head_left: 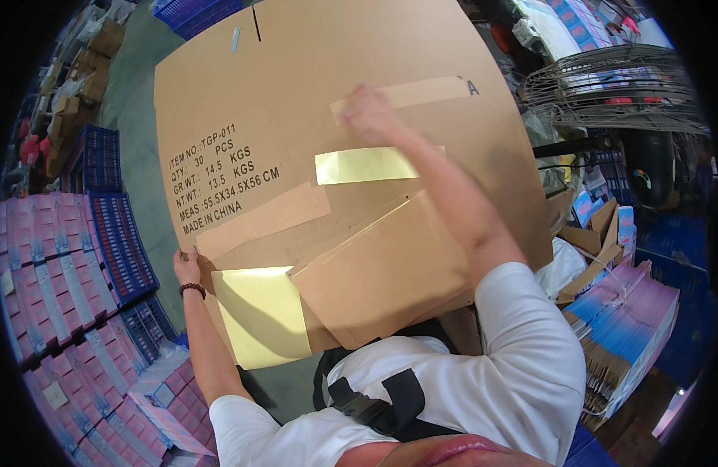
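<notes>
A large flattened brown cardboard carton (258, 86) fills the middle, with dark print on its left part. My left hand (188, 267) grips the carton's left edge, thumb on top and the other fingers hidden underneath. Over the upper middle, my right hand (368, 114) is at the left end of a pale brown strip (429, 92); its fingers are blurred by motion. A second brown strip (265, 220) lies slanted below the print. Nearer me are a yellow strip (359, 166), partly behind my right forearm, a larger yellow sheet (264, 319) and a smaller cardboard piece (382, 272).
On the left stand stacked pink boxes (55, 296) and blue crates (121, 241). A wire-caged fan (608, 86) is at the upper right, above an open carton (596, 241) and a tied stack of blue-pink printed card (628, 311). A blue basket (191, 15) sits beyond the carton.
</notes>
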### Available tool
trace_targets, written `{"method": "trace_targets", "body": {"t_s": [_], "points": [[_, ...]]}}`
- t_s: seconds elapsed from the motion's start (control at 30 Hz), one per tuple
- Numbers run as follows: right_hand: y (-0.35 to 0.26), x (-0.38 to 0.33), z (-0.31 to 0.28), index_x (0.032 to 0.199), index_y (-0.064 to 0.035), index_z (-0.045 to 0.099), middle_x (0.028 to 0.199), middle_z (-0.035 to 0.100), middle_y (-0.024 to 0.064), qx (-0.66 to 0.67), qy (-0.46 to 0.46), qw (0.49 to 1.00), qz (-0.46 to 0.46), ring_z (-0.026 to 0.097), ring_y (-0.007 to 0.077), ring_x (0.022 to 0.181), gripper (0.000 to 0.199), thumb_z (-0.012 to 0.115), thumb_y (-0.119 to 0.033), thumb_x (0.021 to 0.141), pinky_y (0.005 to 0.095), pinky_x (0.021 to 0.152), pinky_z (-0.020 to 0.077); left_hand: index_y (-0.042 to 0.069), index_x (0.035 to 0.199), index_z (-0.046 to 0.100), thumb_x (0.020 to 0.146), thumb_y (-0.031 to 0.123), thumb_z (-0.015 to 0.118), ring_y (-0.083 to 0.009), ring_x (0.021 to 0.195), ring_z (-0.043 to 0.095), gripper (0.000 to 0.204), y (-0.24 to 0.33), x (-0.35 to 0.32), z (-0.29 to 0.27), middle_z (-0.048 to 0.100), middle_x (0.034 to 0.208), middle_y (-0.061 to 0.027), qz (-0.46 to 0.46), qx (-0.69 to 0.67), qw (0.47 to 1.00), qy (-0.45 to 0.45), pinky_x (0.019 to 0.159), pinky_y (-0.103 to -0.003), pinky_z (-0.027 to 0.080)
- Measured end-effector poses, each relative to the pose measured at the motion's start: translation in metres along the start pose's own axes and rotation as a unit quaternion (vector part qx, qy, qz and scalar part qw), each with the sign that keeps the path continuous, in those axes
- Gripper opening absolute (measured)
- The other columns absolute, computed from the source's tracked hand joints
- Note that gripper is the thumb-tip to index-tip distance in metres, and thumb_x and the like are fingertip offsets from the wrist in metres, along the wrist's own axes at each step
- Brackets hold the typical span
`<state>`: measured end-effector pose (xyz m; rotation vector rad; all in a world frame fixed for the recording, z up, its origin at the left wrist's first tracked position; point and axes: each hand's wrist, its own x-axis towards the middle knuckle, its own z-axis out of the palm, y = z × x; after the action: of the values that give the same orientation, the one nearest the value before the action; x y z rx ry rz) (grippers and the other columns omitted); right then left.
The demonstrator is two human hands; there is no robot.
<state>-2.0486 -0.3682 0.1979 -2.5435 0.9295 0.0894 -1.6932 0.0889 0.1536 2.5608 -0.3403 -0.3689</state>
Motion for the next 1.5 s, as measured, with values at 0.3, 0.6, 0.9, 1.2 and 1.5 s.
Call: {"method": "trace_targets", "body": {"t_s": [0.3, 0.6, 0.9, 1.2, 1.5], "points": [[0.228, -0.061, -0.042, 0.129, 0.0059, 0.039, 0.136, 0.035, 0.0282, -0.091, 0.178, 0.943, 0.267, 0.033, 0.0405, 0.127, 0.067, 0.030, -0.050, 0.093, 0.0459, 0.107, 0.0245, -0.007, 0.121, 0.046, 0.083, 0.019, 0.064, -0.0241, 0.107, 0.055, 0.049, 0.001, -0.005, 0.003, 0.058, 0.116, -0.0184, -0.005, -0.109, 0.994, -0.013, 0.090, -0.034, 0.043], [0.061, -0.216, 0.004, 0.127, 0.0040, 0.045, 0.135, 0.038, 0.0267, -0.052, 0.226, 0.973, 0.004, 0.030, 0.0397, 0.130, 0.044, 0.046, -0.023, 0.093, 0.0453, 0.107, 0.0253, -0.002, 0.133, 0.039, 0.082, 0.046, 0.059, -0.0324, 0.124, 0.043, 0.073, -0.004, -0.049, -0.055, 0.045, 0.132, -0.0231, 0.055, -0.005, 0.998, 0.003, 0.102, -0.037, 0.035], [-0.123, -0.254, 0.043, 0.123, -0.0007, 0.050, 0.136, 0.040, 0.0210, 0.019, 0.144, 0.985, -0.089, 0.037, 0.0362, 0.127, 0.038, 0.055, -0.012, 0.088, 0.0440, 0.104, 0.0296, 0.002, 0.133, 0.042, 0.082, 0.043, 0.064, -0.0295, 0.121, 0.046, 0.068, -0.145, -0.177, -0.111, 0.047, 0.130, -0.0219, -0.057, -0.133, 0.989, -0.014, 0.100, -0.037, 0.037], [-0.304, -0.249, 0.092, 0.123, -0.0013, 0.049, 0.140, 0.031, 0.0250, -0.059, -0.054, 0.951, -0.299, 0.027, 0.0412, 0.131, 0.048, 0.061, -0.024, 0.083, 0.0501, 0.106, 0.0237, 0.000, 0.136, 0.033, 0.073, 0.041, 0.072, -0.0269, 0.109, 0.055, 0.084, -0.161, -0.265, -0.096, 0.055, 0.119, -0.0212, -0.132, -0.292, 0.933, -0.163, 0.090, -0.035, 0.045], [-0.347, -0.269, 0.136, 0.136, -0.0085, 0.038, 0.146, 0.023, 0.0209, -0.133, -0.105, 0.952, -0.254, 0.017, 0.0406, 0.136, 0.072, 0.063, -0.044, 0.078, 0.0554, 0.108, 0.0149, -0.005, 0.130, 0.038, 0.072, 0.015, 0.073, -0.0215, 0.088, 0.065, 0.070, -0.139, -0.300, -0.074, 0.062, 0.105, -0.0175, -0.190, -0.471, 0.853, -0.121, 0.076, -0.032, 0.053]]}}
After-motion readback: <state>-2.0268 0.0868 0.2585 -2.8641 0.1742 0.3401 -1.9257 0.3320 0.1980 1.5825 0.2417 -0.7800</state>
